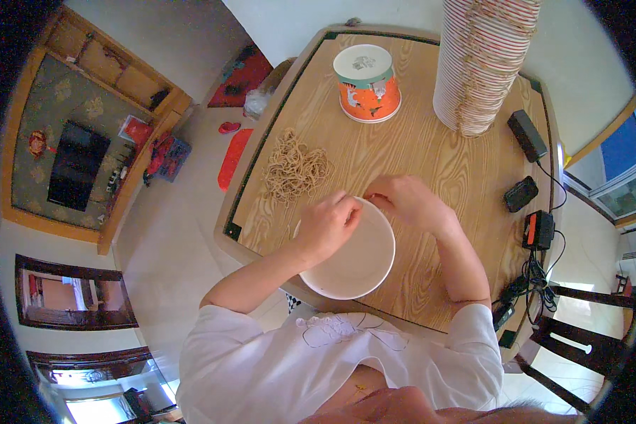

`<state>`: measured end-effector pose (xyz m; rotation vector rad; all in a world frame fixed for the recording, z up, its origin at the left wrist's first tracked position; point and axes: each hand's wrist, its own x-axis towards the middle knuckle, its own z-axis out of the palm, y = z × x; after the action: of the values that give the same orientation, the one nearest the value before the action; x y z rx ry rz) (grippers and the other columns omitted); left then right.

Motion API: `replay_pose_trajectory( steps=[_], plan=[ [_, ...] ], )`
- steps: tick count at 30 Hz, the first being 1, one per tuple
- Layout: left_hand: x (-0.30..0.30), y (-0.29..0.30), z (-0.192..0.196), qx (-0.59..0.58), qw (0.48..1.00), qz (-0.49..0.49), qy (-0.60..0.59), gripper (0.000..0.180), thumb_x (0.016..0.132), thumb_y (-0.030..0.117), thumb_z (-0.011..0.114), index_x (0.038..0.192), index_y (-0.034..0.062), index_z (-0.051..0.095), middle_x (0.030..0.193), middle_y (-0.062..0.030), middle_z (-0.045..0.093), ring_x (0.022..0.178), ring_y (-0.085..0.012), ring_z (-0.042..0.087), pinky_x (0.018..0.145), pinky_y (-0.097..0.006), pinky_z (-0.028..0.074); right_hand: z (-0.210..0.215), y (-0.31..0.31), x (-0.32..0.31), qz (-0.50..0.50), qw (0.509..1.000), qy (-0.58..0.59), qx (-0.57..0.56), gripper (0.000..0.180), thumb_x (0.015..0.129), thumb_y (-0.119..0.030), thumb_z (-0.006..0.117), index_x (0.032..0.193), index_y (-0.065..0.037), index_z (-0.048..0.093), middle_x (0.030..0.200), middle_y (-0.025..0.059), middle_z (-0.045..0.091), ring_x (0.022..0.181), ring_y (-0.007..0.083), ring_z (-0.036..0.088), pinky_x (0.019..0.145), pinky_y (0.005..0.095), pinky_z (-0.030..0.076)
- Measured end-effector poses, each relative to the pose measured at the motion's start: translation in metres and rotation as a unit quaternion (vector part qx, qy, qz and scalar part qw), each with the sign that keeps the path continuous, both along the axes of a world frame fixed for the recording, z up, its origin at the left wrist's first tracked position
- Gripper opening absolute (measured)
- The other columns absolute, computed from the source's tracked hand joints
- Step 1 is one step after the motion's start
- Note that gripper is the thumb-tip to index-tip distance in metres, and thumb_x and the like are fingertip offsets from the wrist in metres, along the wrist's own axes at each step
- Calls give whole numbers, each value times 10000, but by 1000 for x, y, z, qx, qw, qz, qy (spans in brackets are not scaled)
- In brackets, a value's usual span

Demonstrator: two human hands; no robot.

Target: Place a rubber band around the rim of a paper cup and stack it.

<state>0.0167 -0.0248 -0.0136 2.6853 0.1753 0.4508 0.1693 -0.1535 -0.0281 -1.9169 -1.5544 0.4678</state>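
Observation:
A round white paper bucket (353, 265) is tilted at the table's near edge, its open mouth facing me. At the bucket's far rim my left hand (330, 225) is closed, fingers curled over the edge. Just right of it, my right hand (403, 203) pinches at the outside of the same rim; whatever lies between its fingertips is too small to make out. Left of the bucket and a little beyond it lies a loose heap of tan twine (295, 167).
Farther back stand a lidded orange and green bucket (369, 88) and a tall stack of white buckets (484, 67) with twine hanging down it. Along the right edge are a black adapter (526, 136), a black box (521, 194) and tangled cables (533, 272). A dark chair (579, 346) stands right.

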Motion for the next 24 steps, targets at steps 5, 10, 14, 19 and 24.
replay_pose_trajectory(
  steps=[5,10,14,19,24],
  plan=[
    [0,-2,1,4,1000,0,18,79,768,107,647,809,54,605,743,-98,582,636,-285,598,554,-393,479,3,-1,0,39,998,27,28,193,807,-145,573,935,-23,652,895,137,654,841,325,613,736,398,486],
    [3,-3,-6,18,1000,-7,3,84,766,115,650,802,57,601,729,-97,579,641,-279,599,559,-395,478,2,1,5,58,994,89,20,199,774,-82,589,951,-24,655,863,149,661,786,308,637,699,366,499],
    [3,-4,-4,21,1000,-7,5,77,763,107,653,797,62,600,717,-95,576,649,-275,599,561,-396,474,6,2,6,62,992,105,14,185,760,-64,597,931,-33,660,825,147,660,736,289,643,652,353,498],
    [2,-6,-5,21,1000,-5,-5,88,767,110,656,800,55,595,716,-96,575,657,-282,600,575,-402,475,-5,6,6,54,995,66,42,133,773,-83,591,891,-39,636,766,139,646,685,284,633,610,364,484],
    [-1,-5,4,20,998,20,57,136,775,115,657,877,52,594,832,-106,590,734,-295,607,624,-400,496,8,2,5,70,995,67,-14,105,800,-107,579,887,-50,591,724,133,628,644,284,620,578,366,469]
  ],
)
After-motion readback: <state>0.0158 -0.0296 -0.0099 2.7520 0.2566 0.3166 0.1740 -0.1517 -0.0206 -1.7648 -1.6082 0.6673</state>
